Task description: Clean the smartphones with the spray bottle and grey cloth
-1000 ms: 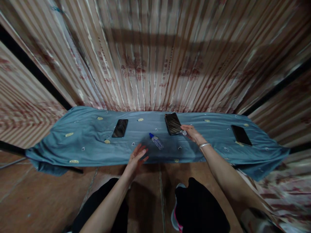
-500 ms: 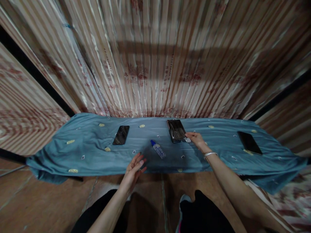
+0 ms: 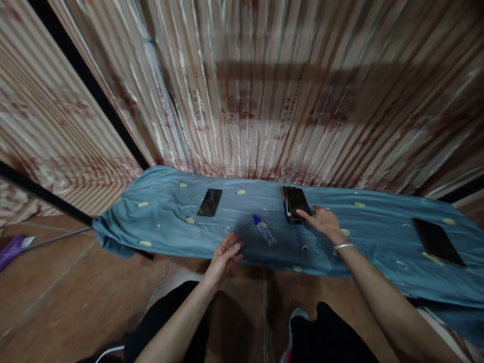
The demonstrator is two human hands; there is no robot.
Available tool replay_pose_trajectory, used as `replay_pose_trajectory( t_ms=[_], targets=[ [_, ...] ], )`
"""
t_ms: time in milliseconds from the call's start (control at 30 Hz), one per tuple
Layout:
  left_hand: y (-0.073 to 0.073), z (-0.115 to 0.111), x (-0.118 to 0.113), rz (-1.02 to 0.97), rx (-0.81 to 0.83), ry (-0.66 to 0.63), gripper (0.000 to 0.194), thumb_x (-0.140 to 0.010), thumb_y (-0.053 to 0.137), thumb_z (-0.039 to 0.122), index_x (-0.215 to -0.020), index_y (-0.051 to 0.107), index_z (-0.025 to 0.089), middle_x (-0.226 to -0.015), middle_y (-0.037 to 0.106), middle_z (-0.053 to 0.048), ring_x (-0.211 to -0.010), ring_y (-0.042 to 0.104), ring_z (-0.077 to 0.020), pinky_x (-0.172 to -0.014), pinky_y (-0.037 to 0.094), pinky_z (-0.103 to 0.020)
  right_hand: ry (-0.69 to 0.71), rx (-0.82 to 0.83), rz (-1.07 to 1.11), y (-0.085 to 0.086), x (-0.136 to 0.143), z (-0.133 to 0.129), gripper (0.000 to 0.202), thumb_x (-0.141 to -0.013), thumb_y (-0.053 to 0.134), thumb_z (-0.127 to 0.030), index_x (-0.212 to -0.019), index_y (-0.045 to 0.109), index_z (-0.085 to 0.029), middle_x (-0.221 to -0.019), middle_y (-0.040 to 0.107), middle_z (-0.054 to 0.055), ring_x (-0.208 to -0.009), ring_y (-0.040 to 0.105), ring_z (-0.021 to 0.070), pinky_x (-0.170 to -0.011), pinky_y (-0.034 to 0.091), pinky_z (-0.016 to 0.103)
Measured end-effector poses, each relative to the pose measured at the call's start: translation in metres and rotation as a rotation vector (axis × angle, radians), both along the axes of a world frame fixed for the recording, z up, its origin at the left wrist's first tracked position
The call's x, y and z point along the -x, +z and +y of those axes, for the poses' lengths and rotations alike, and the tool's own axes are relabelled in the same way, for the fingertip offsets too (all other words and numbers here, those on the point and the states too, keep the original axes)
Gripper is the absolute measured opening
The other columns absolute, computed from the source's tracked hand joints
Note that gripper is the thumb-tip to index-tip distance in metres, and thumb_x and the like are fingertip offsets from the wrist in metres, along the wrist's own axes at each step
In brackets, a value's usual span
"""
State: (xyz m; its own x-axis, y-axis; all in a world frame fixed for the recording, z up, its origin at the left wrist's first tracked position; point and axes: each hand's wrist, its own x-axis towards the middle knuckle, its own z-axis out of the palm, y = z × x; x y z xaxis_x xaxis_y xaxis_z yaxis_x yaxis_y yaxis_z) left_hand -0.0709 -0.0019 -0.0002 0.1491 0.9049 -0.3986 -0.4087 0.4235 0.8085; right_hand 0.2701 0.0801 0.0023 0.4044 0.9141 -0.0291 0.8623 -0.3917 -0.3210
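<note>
Fingers [image 3: 304, 216] of the right hand [image 3: 325, 222] lay at the near right corner of the stacked phones [image 3: 296, 197] on the blue cloth [image 3: 227, 204], one digit over the top; actual grip could not be told. Judged risk: a sideways push there might slide the upper phone off. Right forearm [image 3: 381, 285] reached in obliquely; left hand [image 3: 224, 256] hovered empty, fingers spread, near the bottle [image 3: 265, 232].
</note>
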Motion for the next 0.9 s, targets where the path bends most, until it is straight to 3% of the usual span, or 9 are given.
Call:
replay_pose_trajectory(
  t_ms=[67,200,400,533,633,767,900],
  targets=[
    [0.002,-0.001,0.001,-0.003,-0.003,0.002,0.056,-0.065,0.077,0.029,-0.117,0.059,0.021,-0.142,0.045,-0.016,-0.128,0.047,-0.0329,-0.100,0.043,-0.047,0.030,0.090,-0.191,0.010,0.014,0.003,0.088,-0.076,0.045,-0.077,-0.122,0.053,-0.002,-0.101,0.067,0.031,-0.104,0.063,0.0405,-0.084,0.047,0.045],
    [0.002,-0.001,0.004,-0.014,-0.009,0.009,0.055,-0.063,0.078,0.031,-0.115,0.061,0.021,-0.142,0.046,-0.015,-0.128,0.047,-0.0336,-0.101,0.041,-0.048,0.090,0.153,-0.269,0.024,0.038,0.013,0.098,-0.074,0.047,-0.078,-0.134,0.038,-0.001,-0.107,0.066,0.031,-0.107,0.063,0.0394,-0.087,0.046,0.046],
    [-0.001,0.002,0.009,-0.026,-0.020,-0.002,0.050,-0.064,0.078,0.031,-0.111,0.063,0.022,-0.138,0.050,-0.013,-0.127,0.048,-0.0337,-0.099,0.042,-0.048,0.053,0.152,-0.239,0.025,0.046,0.024,0.082,-0.073,0.063,-0.064,-0.127,0.047,-0.005,-0.110,0.066,0.027,-0.109,0.062,0.0371,-0.088,0.046,0.043],
    [-0.002,0.002,0.010,-0.032,-0.020,0.009,0.050,-0.063,0.079,0.030,-0.110,0.064,0.021,-0.135,0.052,-0.014,-0.125,0.049,-0.0342,-0.098,0.044,-0.048,0.029,0.172,-0.240,0.022,0.049,0.026,0.076,-0.073,0.064,-0.058,-0.124,0.050,-0.002,-0.111,0.066,0.028,-0.108,0.062,0.0364,-0.087,0.047,0.042],
    [-0.002,0.000,0.011,-0.041,-0.032,0.023,0.051,-0.064,0.079,0.028,-0.111,0.063,0.020,-0.137,0.051,-0.015,-0.125,0.050,-0.0344,-0.097,0.044,-0.047,0.005,0.196,-0.244,0.021,0.051,0.027,0.078,-0.074,0.063,-0.059,-0.123,0.051,0.000,-0.109,0.065,0.030,-0.107,0.063,0.0377,-0.085,0.048,0.044],
    [-0.005,0.005,0.015,-0.018,-0.045,0.046,0.055,-0.066,0.077,0.026,-0.118,0.058,0.020,-0.138,0.048,-0.016,-0.124,0.051,-0.0331,-0.095,0.046,-0.045,0.035,0.197,-0.251,0.025,0.052,0.023,0.088,-0.072,0.057,-0.072,-0.123,0.050,-0.001,-0.112,0.063,0.031,-0.109,0.061,0.0399,-0.088,0.047,0.046],
    [-0.010,0.019,0.021,0.062,-0.074,0.121,0.060,-0.071,0.072,0.020,-0.126,0.049,0.019,-0.141,0.045,-0.017,-0.125,0.050,-0.0304,-0.096,0.045,-0.041,0.023,0.077,-0.283,0.039,0.053,0.004,0.084,-0.077,0.052,-0.070,-0.126,0.048,-0.001,-0.107,0.064,0.031,-0.103,0.063,0.0429,-0.083,0.047,0.049]
  ],
)
